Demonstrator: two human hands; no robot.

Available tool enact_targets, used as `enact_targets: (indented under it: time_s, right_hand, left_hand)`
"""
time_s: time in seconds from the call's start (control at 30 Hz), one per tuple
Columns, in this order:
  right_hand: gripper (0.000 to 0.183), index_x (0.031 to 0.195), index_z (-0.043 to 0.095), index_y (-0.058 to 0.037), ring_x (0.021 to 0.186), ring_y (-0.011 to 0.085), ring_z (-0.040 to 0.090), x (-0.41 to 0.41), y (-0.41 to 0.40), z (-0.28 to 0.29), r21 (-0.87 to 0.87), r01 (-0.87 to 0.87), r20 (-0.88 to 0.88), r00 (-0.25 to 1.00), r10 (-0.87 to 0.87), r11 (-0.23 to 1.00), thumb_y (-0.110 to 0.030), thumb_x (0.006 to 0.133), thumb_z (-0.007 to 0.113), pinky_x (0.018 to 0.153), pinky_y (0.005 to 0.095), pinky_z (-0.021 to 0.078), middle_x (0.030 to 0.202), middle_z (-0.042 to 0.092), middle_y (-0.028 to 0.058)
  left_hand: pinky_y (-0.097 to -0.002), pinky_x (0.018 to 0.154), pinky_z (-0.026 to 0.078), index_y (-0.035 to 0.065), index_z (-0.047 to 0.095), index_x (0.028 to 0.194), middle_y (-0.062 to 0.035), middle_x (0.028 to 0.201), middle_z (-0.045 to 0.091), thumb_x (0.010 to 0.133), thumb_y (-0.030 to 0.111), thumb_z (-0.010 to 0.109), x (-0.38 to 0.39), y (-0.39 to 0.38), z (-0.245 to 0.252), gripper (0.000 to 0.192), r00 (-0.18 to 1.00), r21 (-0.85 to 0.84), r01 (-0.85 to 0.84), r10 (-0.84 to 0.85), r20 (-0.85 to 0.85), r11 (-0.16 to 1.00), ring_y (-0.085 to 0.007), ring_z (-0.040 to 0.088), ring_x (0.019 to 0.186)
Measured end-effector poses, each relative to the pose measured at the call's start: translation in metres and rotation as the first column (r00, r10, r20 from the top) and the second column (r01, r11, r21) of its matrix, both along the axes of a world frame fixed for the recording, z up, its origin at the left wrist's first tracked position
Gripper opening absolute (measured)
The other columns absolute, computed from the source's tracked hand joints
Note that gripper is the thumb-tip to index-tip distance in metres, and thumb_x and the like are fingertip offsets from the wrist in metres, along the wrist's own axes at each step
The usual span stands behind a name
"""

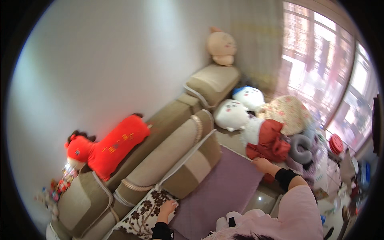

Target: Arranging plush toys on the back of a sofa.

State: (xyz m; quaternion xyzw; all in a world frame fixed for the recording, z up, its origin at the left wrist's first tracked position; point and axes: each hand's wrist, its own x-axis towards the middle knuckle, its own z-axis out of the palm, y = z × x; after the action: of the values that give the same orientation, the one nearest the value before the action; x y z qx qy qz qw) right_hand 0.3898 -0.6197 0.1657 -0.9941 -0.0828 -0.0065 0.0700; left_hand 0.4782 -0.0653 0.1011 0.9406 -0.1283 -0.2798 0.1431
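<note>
A purple seat cover is spread along the sofa seat in front of me. My right hand has its fingers closed at the far outer corner of this cover, beside a red and white garment. My left hand rests with curled fingers at the edge of a white cushion with a brown floral pattern, close to the cover's inner edge. Whether those fingers pinch any fabric is hidden. Behind the cover leans a beige and brown checked back cushion with pale trim.
A red plush horse lies along the sofa back. A peach plush toy sits on the far armrest. Two white plush toys, a floral cushion and a grey neck pillow crowd the sofa's far end. A cluttered table stands at right.
</note>
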Motion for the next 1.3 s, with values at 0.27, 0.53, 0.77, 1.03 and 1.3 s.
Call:
enact_targets:
  time_s: [0.27,0.53,0.77,1.03,1.3]
  right_hand:
    - [0.028,0.095,0.059,-0.0091,0.088,0.0301,0.054,-0.108,-0.107,-0.027,0.18,0.397,-0.08,0.918,-0.389,0.9,-0.015,0.071,0.046,0.077,0.0388,0.0423,0.089,0.059,0.0132]
    - [0.024,0.09,0.058,-0.0068,0.082,0.0316,0.055,-0.148,-0.222,-0.05,0.24,0.461,-0.071,0.886,-0.458,0.855,-0.016,0.072,0.046,0.075,0.041,0.0423,0.087,0.059,0.0159]
    - [0.032,0.101,0.055,-0.0045,0.089,0.0323,0.053,-0.19,-0.32,-0.078,0.329,0.676,-0.176,0.73,-0.661,0.659,-0.014,0.071,0.05,0.078,0.0394,0.0416,0.094,0.058,0.0159]
    - [0.029,0.095,0.056,-0.0017,0.089,0.0327,0.054,-0.231,-0.38,-0.084,0.249,0.914,-0.381,0.397,-0.835,0.321,-0.017,0.07,0.052,0.077,0.039,0.0427,0.094,0.058,0.0186]
    - [0.035,0.102,0.054,-0.0018,0.094,0.0311,0.053,-0.26,-0.4,-0.081,0.122,0.965,-0.488,0.261,-0.833,0.23,-0.019,0.072,0.052,0.08,0.0379,0.0421,0.1,0.056,0.0173]
  left_hand:
    - [-0.0353,0.082,0.041,0.0092,0.055,0.108,-0.0093,0.11,0.053,0.079,0.03,0.05,-0.014,-0.128,0.019,0.036,0.993,-0.006,0.095,-0.095,-0.071,0.995,-0.0253,0.05,0.099]
    - [-0.0333,0.078,0.043,0.004,0.057,0.102,-0.0131,0.097,0.059,0.077,0.025,0.053,-0.017,-0.282,0.034,0.033,0.98,-0.07,0.194,-0.196,-0.021,0.978,-0.0258,0.056,0.091]
    - [-0.0311,0.075,0.044,0.0017,0.056,0.102,-0.0137,0.093,0.06,0.077,0.023,0.056,-0.007,-0.43,0.019,0.033,0.936,-0.323,0.331,-0.353,-0.008,0.886,-0.024,0.058,0.087]
    - [-0.0323,0.076,0.043,-0.0015,0.039,0.119,-0.0162,0.094,0.059,0.076,0.025,0.057,0.04,-0.502,-0.025,0.054,0.853,-0.244,0.48,-0.513,-0.092,0.842,-0.0263,0.057,0.087]
    - [-0.0349,0.075,0.043,0.0004,0.043,0.116,-0.0181,0.093,0.058,0.075,0.027,0.057,0.078,-0.616,-0.035,0.051,0.716,-0.239,0.678,-0.698,0.0,0.695,-0.0306,0.056,0.088]
